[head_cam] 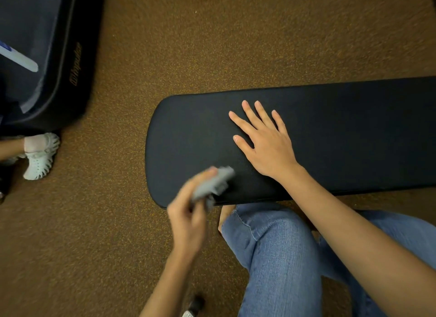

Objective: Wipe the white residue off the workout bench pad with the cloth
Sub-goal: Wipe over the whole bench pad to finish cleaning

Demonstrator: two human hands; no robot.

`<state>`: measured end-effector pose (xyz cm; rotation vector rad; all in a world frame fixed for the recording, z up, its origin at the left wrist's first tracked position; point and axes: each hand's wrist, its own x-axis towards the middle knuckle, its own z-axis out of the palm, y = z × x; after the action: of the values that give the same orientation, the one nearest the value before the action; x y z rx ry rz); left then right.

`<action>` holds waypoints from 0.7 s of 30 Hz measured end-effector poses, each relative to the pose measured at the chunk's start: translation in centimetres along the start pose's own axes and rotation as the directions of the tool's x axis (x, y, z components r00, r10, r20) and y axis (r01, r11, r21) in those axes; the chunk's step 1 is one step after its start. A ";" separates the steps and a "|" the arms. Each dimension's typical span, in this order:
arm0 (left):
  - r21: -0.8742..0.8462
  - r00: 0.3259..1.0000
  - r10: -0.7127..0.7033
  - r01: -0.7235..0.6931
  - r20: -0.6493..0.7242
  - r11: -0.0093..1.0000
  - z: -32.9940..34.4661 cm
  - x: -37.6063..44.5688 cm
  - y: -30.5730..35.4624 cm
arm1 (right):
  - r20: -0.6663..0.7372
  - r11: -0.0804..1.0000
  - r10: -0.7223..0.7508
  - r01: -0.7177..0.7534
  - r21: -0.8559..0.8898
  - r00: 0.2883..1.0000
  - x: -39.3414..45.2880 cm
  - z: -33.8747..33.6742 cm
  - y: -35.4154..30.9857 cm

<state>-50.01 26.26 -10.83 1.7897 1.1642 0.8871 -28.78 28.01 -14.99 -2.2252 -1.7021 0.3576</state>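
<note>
My right hand lies flat on the bench pad, which stretches from the middle out to the right, above my knees. My left hand is at the pad's near left corner, fingers closed around the cloth, which sits over that corner's edge. Far left on the floor, someone's shoe stands before a large case.

Gold logo on black case — blurred, unreadable

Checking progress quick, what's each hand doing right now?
Left hand: closed on the grey cloth, blurred.
Right hand: open, flat on the bench pad.
</note>
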 end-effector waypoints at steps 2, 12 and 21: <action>-0.025 0.984 -0.030 0.026 -0.178 0.999 -1.3 3.1 0.1 | 0.000 1.000 -0.003 0.003 -0.006 1.000 0.0 0.0 0.0; 0.301 0.974 0.079 -0.141 0.211 0.943 -2.9 17.8 -5.5 | -0.006 1.000 -0.001 0.001 -0.003 1.000 0.0 0.1 0.1; 0.441 0.934 0.062 -0.224 0.352 0.869 -2.0 13.2 -5.9 | -0.007 1.000 0.003 -0.003 -0.012 1.000 0.0 0.2 0.0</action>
<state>-49.62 40.55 -13.53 2.3453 1.0967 0.3649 -28.88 28.05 -15.13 -2.2347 -1.7018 0.3405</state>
